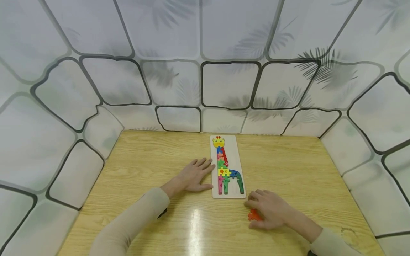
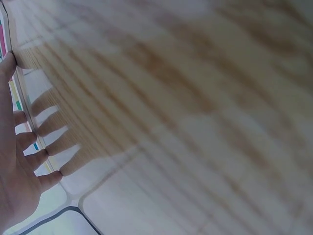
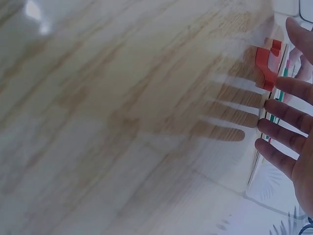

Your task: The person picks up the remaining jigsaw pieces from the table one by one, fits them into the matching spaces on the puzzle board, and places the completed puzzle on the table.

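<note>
A white puzzle board [image 1: 233, 153] lies lengthwise on the table, filled with colourful interlocking pieces that form a giraffe [image 1: 221, 160]. My left hand [image 1: 194, 175] rests flat with spread fingers, its fingertips at the board's left edge. Near the board's lower right corner, my right hand [image 1: 269, 209] is low over the table beside a red puzzle piece [image 1: 254, 215]. That red piece [image 3: 266, 67] shows between thumb and index finger in the right wrist view, where the fingers are extended and spread. The hand partly covers it in the head view.
The wooden table [image 1: 153, 153] has a light grain and a glossy reflection toward the front. Pale walls [image 1: 173, 81] with a stone-outline and leaf print enclose its back and sides.
</note>
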Tool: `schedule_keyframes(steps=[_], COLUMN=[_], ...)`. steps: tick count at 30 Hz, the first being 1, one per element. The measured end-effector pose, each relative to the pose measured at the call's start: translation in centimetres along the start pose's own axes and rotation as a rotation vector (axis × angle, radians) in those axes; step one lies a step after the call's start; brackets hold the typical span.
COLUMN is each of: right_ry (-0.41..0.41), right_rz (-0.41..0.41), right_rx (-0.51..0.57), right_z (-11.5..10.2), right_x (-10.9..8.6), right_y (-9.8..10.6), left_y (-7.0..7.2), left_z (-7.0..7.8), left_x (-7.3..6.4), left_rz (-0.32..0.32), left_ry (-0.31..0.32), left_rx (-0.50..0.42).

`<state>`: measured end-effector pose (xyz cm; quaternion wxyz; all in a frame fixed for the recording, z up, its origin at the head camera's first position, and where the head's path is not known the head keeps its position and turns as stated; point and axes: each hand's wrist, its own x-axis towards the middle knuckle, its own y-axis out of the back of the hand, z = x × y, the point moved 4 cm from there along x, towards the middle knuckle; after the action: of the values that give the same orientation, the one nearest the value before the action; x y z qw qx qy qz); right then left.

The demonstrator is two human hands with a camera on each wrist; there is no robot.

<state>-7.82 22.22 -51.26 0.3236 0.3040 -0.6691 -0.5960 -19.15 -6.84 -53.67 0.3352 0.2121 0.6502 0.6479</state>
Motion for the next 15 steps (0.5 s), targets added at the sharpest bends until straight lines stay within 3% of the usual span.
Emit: schedule_keyframes(steps=[15], right_ry=[-0.038], right_rz=[-0.045], right_rx=[0.026], right_z=[0.2], right_x=[-1.1], right_y=[-0.4], left_y=[0.3], left_z=[0.1], left_x=[-0.1], left_rz=[0.014], left_ry=[-0.011], left_rx=[0.0])
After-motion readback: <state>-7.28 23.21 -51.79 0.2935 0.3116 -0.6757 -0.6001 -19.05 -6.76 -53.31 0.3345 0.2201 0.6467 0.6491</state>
